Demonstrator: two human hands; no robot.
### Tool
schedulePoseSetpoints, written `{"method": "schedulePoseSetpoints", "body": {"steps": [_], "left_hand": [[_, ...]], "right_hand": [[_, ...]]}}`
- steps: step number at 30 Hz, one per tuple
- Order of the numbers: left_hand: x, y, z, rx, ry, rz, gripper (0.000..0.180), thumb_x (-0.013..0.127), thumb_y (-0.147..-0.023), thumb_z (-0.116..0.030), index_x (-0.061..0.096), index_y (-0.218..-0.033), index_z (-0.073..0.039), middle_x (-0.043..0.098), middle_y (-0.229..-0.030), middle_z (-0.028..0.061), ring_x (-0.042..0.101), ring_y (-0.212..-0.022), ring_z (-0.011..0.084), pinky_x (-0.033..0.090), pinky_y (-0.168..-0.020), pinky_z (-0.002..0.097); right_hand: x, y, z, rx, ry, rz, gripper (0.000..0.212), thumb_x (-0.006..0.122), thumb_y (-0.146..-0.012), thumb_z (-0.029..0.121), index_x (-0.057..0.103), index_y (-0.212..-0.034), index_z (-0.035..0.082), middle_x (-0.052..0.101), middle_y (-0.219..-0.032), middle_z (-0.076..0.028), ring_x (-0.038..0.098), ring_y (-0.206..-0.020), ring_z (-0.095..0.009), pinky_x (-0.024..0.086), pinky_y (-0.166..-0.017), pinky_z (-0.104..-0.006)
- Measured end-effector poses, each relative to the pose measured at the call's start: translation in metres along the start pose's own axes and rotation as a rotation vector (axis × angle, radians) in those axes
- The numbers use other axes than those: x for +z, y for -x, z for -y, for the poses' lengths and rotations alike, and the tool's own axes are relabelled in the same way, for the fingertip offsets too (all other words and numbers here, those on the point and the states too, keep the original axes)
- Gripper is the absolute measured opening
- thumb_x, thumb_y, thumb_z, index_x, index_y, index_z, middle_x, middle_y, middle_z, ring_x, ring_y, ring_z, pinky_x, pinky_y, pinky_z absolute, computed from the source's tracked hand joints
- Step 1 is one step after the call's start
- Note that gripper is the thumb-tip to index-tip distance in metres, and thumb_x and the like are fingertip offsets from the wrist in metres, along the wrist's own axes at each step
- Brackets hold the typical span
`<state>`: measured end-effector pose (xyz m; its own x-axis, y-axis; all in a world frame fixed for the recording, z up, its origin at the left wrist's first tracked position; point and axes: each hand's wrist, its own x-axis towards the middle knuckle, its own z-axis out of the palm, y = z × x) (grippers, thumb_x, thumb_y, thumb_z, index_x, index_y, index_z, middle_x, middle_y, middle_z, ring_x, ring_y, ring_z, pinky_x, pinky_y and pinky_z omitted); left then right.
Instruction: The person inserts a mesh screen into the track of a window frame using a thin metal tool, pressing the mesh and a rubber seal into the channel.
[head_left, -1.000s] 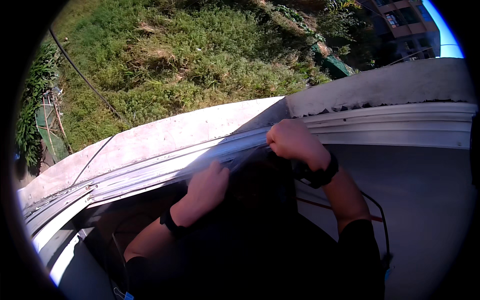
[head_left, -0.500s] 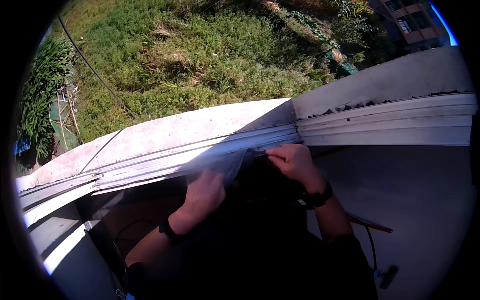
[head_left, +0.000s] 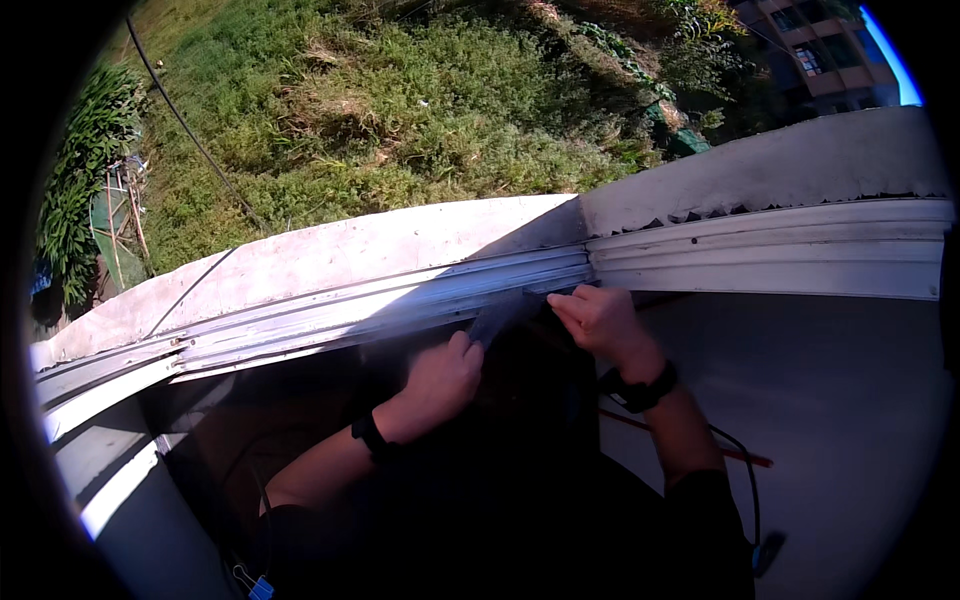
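Observation:
A thin, greyish see-through sheet [head_left: 497,318] stretches between my two hands, just over the near edge of the white window track [head_left: 400,305]. It is blurred, so I cannot tell whether it is plastic or mesh. My left hand [head_left: 443,378] is closed on its lower left end, wearing a dark wristband. My right hand [head_left: 603,325] pinches its upper right end near the frame corner, thumb and fingers together. A black watch [head_left: 640,388] is on that wrist. What lies beneath the sheet is in deep shadow.
Beyond the track runs a pale outer ledge [head_left: 400,240], with overgrown grass [head_left: 400,110] far below. The frame turns a corner into a right section [head_left: 770,245]. Below it are a white wall [head_left: 840,400], a red rod [head_left: 750,458] and a dark cable [head_left: 752,490].
My left hand has moved right and slightly up, closer to my right hand. The sheet has narrowed between them. My right hand has shifted slightly right, and the view has tilted a little.

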<state>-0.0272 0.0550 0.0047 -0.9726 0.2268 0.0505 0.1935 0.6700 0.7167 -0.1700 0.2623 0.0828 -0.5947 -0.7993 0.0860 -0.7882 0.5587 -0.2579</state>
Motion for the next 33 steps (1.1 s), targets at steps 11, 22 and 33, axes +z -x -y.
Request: {"method": "schedulePoseSetpoints", "body": {"steps": [11, 22, 33], "left_hand": [[-0.043, 0.040, 0.009, -0.036, -0.062, -0.498, 0.018, 0.060, -0.077, 0.003, 0.062, -0.094, -0.002, 0.053, -0.081, 0.0119, 0.058, -0.059, 0.0278, 0.047, -0.048, 0.0363], [0.011, -0.030, -0.033, 0.277, -0.018, -0.253, 0.028, 0.060, -0.075, -0.007, 0.058, -0.103, -0.003, 0.051, -0.089, 0.0113, 0.059, -0.068, 0.0250, 0.049, -0.052, 0.0343], [-0.029, 0.013, -0.002, 0.002, -0.043, -0.377, 0.013, 0.059, -0.076, -0.003, 0.057, -0.089, -0.003, 0.050, -0.080, 0.0116, 0.055, -0.065, 0.0283, 0.046, -0.050, 0.0385]], "right_hand": [[0.024, -0.019, 0.030, -0.040, -0.139, -0.024, 0.011, 0.068, -0.078, 0.017, 0.070, -0.089, 0.014, 0.061, -0.070, -0.006, 0.060, -0.060, -0.027, 0.047, -0.052, -0.0356], [-0.032, -0.013, 0.005, 0.067, 0.301, 0.231, 0.005, 0.057, -0.076, 0.014, 0.059, -0.072, 0.014, 0.057, -0.068, -0.009, 0.061, -0.063, -0.030, 0.048, -0.056, -0.0423], [-0.012, -0.031, 0.001, -0.135, 0.002, 0.161, 0.007, 0.069, -0.077, 0.017, 0.069, -0.083, 0.015, 0.055, -0.062, -0.005, 0.057, -0.055, -0.027, 0.043, -0.046, -0.0371]]}}
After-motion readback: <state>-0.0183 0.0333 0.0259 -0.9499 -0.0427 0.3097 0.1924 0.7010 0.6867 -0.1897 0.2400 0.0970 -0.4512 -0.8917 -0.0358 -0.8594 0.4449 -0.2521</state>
